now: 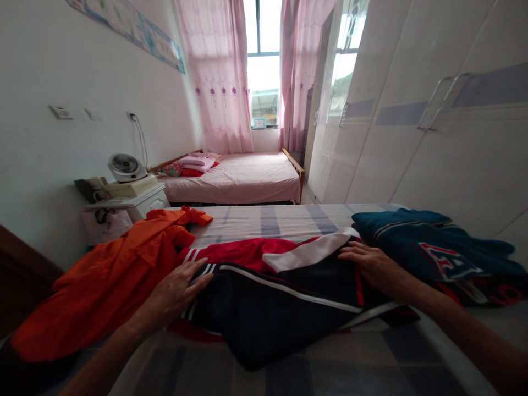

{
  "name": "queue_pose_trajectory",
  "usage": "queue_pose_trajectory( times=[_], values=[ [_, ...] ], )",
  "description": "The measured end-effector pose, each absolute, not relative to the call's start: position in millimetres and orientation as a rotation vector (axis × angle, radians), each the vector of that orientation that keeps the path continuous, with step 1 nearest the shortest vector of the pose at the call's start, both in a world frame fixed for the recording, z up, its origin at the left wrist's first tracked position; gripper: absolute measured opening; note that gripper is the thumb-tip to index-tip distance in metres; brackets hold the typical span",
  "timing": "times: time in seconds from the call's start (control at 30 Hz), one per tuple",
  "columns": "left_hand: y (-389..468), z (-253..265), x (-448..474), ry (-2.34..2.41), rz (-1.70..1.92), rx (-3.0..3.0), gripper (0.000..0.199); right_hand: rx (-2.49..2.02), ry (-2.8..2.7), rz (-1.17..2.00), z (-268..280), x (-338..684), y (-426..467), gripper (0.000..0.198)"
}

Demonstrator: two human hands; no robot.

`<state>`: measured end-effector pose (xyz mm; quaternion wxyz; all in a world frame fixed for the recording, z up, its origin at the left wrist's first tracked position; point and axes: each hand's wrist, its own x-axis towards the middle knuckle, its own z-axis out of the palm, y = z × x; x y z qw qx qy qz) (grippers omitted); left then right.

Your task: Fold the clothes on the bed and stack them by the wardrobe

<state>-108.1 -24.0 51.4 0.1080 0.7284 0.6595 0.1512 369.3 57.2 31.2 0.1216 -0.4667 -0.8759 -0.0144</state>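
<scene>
Navy-red-white garment (276, 308) lies loosely layered on the near bed (239, 217). Left hand (171, 294) on its striped end, right hand (377, 268) at opposite edge; fingers touch cloth, can't tell if pinching. Risk: uneven pull creases or shifts layers. Orange garment (119, 269) crowds left; teal garment (404, 234) right.

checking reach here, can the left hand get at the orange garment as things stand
Probably yes: the left hand is at the near-left edge of the navy and red garment, with the orange garment just beside it and nothing visible between.
</scene>
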Motion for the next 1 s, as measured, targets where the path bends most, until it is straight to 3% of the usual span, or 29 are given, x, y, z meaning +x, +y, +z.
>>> queue_pose_trajectory(
  times=[0.13, 0.23, 0.33, 0.53, 0.7, 0.8, 1.0],
  values=[
    [-25.4, 56.4, -109.2, 2.02, 0.423, 1.914, 0.064, -1.427, -2.599, -0.03, 23.7, 372.6, 51.6, 0.061],
    [-26.7, 67.8, -105.5, 1.932, 0.362, 1.844, 0.052, -1.399, -2.637, 0.083, 27.8, 371.8, 41.4, 0.063],
    [-30.1, 84.4, -100.5, 1.886, 0.481, 1.837, 0.047, -1.349, -2.668, 0.226, 36.8, 367.5, 27.1, 0.062],
    [-37.5, 103.1, -99.3, 1.883, 0.743, 1.678, 0.06, -1.348, -2.699, 0.351, 47.1, 359.2, 5.7, 0.071],
    [-47.7, 97.4, -99.2, 1.852, 0.671, 2.017, 0.041, -1.413, -2.701, 0.371, 41.2, 358.8, -0.1, 0.077],
    [-58.2, 105.8, -92.8, 1.944, 0.814, 2.09, 0.037, -1.409, -2.659, 0.288, 31.9, 360.4, 3.0, 0.069],
    [-77.4, 145.2, -74.0, 1.986, 1.34, 1.727, 0.037, -1.303, -2.501, 0.281, 21.9, 365.7, 25.3, 0.032]
  ],
)
